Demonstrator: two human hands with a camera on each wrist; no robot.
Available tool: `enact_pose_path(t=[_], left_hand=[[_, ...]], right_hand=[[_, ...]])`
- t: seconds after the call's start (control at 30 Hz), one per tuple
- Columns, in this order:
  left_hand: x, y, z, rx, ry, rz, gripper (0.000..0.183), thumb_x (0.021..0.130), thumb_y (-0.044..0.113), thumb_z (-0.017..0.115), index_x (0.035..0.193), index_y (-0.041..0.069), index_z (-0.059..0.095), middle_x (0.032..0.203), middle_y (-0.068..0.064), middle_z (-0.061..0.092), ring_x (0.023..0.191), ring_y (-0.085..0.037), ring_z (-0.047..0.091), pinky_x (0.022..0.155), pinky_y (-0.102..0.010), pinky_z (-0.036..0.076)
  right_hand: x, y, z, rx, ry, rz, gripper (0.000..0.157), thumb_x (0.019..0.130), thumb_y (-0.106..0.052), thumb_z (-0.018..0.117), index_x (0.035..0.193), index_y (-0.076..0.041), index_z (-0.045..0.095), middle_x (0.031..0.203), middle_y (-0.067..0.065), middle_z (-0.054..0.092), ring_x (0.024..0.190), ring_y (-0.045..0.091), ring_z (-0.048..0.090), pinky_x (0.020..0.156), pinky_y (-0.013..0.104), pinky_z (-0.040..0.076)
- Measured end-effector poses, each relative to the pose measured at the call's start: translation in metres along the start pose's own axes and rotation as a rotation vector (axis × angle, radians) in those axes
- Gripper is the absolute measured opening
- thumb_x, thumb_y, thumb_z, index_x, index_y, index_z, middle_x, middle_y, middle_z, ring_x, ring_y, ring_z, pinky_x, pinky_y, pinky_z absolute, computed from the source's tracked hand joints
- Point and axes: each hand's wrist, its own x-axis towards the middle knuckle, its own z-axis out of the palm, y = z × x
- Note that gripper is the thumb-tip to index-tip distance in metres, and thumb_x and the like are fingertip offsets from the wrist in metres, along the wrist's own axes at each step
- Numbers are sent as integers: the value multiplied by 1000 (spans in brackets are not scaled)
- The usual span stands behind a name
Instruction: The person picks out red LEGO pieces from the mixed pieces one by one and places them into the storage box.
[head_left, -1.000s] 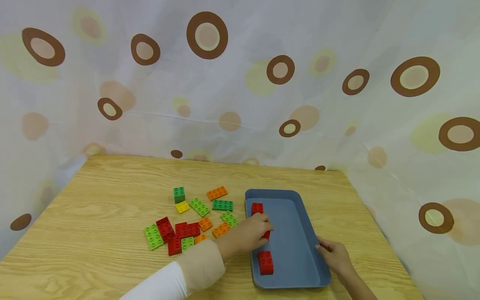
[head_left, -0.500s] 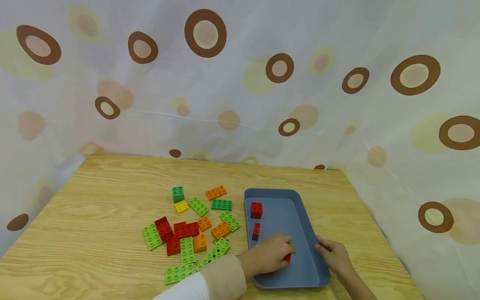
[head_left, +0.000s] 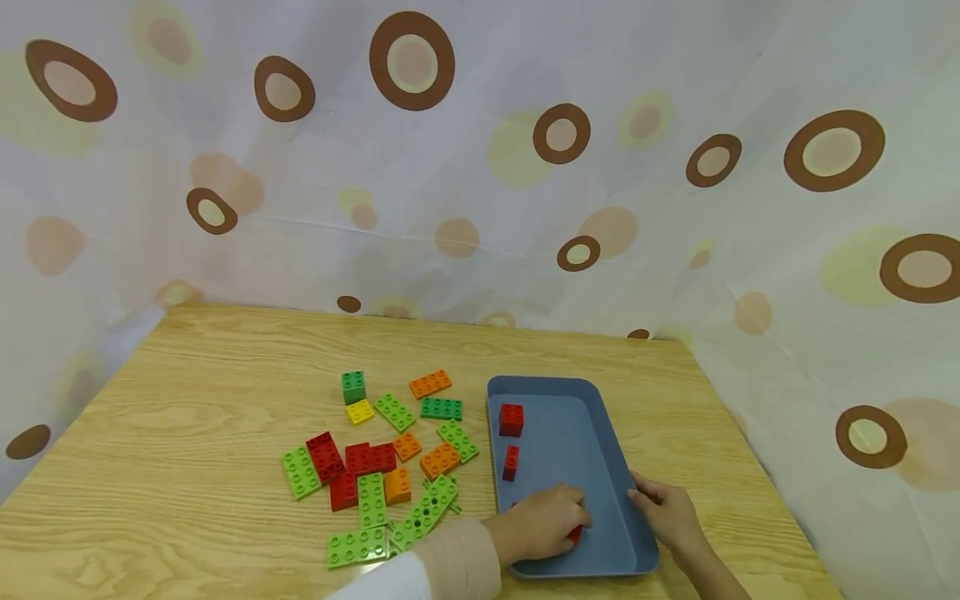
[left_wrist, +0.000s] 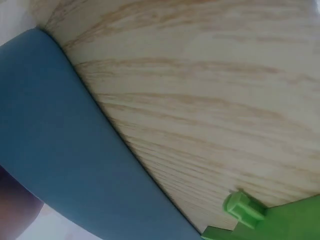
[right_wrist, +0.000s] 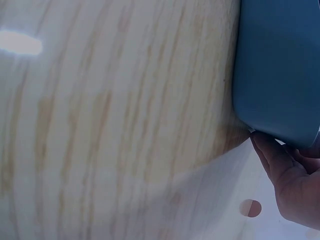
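Note:
In the head view my left hand [head_left: 546, 523] is low inside the grey-blue tray [head_left: 611, 442], pinching a red toy building brick [head_left: 575, 535] near the tray's floor. The hand covers most of that brick and the tray's near-left part; a speck of red shows beside the wrist. Farther up the tray's left side are a square red brick [head_left: 512, 420] and a narrow red brick [head_left: 511, 463]. My right hand [head_left: 667, 512] grips the tray's right rim, thumb on top. The right wrist view shows its fingers [right_wrist: 272, 155] against the tray's outer wall.
Left of the tray, loose bricks lie on the wooden table [head_left: 187, 433]: several light green ones, red bricks [head_left: 325, 457], orange bricks [head_left: 440, 460], dark green ones and a yellow brick [head_left: 359, 412]. A long green piece [head_left: 426, 512] lies near my left forearm. Patterned cloth [head_left: 450, 167] hangs behind.
My left hand has moved from the tray's left side toward its near middle with a red brick, then stayed low there. The narrow red brick has come into view. The right hand keeps its place.

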Motion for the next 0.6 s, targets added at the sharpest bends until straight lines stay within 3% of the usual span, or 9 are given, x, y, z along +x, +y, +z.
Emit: enact_pose_path(t=[0.6], left_hand=[[2, -2, 2, -9, -33, -18, 28, 83, 19, 69, 112, 20, 67, 101, 6, 60, 90, -4, 53, 74, -14, 44]], right_hand=[[0, 1, 0, 14, -4, 10, 38, 92, -6, 49, 126, 11, 48, 126, 29, 49, 115, 43, 53, 86, 43, 51]])
